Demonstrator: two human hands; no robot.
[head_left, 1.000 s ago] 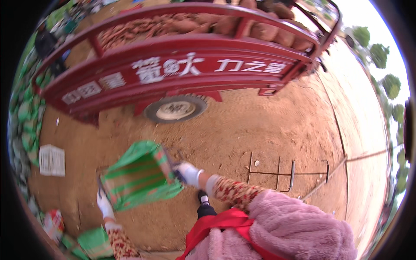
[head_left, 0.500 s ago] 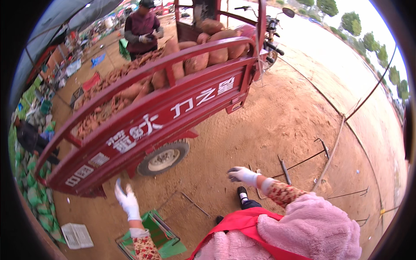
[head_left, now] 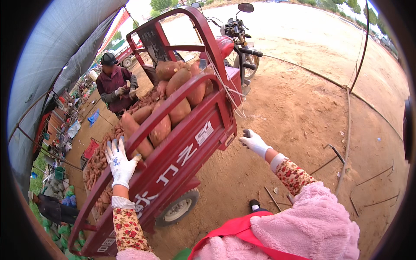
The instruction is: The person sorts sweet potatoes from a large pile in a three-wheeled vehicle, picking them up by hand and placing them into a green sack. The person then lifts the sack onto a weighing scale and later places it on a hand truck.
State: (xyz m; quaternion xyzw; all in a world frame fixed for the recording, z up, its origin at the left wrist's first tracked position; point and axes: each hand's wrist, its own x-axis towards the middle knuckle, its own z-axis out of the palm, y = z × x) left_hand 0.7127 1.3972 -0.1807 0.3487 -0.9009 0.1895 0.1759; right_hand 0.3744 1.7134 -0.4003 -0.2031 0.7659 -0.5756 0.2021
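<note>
My left hand (head_left: 121, 166), in a white glove, is stretched out with its fingers spread at the upper side rail (head_left: 171, 104) of a red cargo tricycle (head_left: 173, 169). Whether the palm rests on the rail I cannot tell. Just beyond the fingers lie large sweet potatoes (head_left: 161, 130) and a mass of smaller ones (head_left: 99, 161) in the cargo bed. My right hand (head_left: 256, 144), in a white glove with dark fingertips, hangs in the air right of the bed's corner. Its fingers are loosely bent and apart, with nothing in them.
Across the bed a person (head_left: 116, 84) in a dark cap and gloves stands by the load. Another person (head_left: 54, 208) is low at the left, near green sacks (head_left: 65, 236). Metal rods (head_left: 336, 154) lie on the sandy ground at right, beside a long pole (head_left: 348, 138).
My view has come closer to the tricycle and tilted up. My left hand has gone from below the bed up to its rail. My right hand is now nearer the bed's corner.
</note>
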